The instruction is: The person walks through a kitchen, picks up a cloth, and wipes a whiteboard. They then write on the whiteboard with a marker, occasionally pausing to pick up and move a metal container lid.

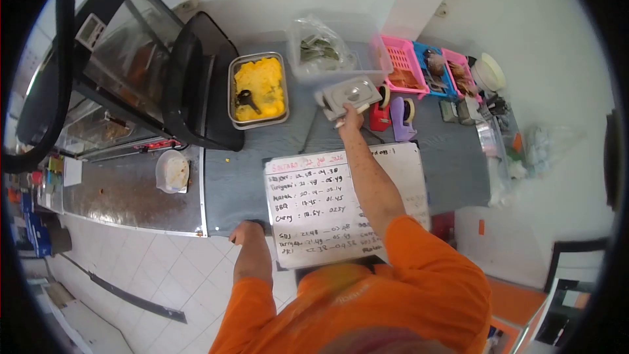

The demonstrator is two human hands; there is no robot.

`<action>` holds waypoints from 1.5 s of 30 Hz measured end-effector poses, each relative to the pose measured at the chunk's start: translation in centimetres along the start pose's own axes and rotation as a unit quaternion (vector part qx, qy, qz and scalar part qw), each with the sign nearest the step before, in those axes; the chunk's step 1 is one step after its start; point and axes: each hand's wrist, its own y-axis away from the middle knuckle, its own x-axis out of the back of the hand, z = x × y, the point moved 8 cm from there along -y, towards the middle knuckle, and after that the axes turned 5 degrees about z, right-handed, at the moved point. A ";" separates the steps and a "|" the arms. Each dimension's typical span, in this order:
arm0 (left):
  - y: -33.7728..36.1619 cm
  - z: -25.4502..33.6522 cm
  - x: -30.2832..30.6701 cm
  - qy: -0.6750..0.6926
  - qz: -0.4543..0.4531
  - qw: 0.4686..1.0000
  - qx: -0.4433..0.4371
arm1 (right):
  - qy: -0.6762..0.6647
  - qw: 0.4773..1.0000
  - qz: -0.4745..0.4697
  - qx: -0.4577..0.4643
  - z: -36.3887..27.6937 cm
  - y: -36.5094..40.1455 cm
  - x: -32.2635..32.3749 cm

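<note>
My right hand (pixel 350 119) is closed on the near edge of a metal lid (pixel 355 94), beside a clear plastic tub (pixel 377 65). Near the table's front edge, my left hand (pixel 247 231) has its fingers curled; what they hold, if anything, is hidden, and a dark item shows beside it. A whiteboard (pixel 308 223) with handwritten names and times lies under my right forearm. Yellow food (pixel 262 82) with a black utensil (pixel 247 100) in it fills a metal pan (pixel 286 115) at the back.
Left of the pan stands a black-framed glass cabinet (pixel 147 19), with a white bowl (pixel 173 172) in front. Red (pixel 380 117) and purple (pixel 404 124) tape dispensers stand right of the lid. Behind them are pink (pixel 398 59) and blue (pixel 426 52) baskets.
</note>
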 end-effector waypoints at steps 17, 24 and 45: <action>-1.6 -0.6 -2.9 -0.036 -0.127 0.989 -0.065 | 0.222 0.972 -0.071 -0.039 -27.8 4.7 27.1; -1.2 0.8 -2.2 -0.001 -0.268 0.938 -0.220 | 0.280 0.957 -0.036 -0.072 -31.0 -4.1 38.3; -17.8 -15.0 6.7 -0.108 -0.497 0.861 -0.018 | 0.577 0.754 0.032 0.311 -34.7 -17.4 23.4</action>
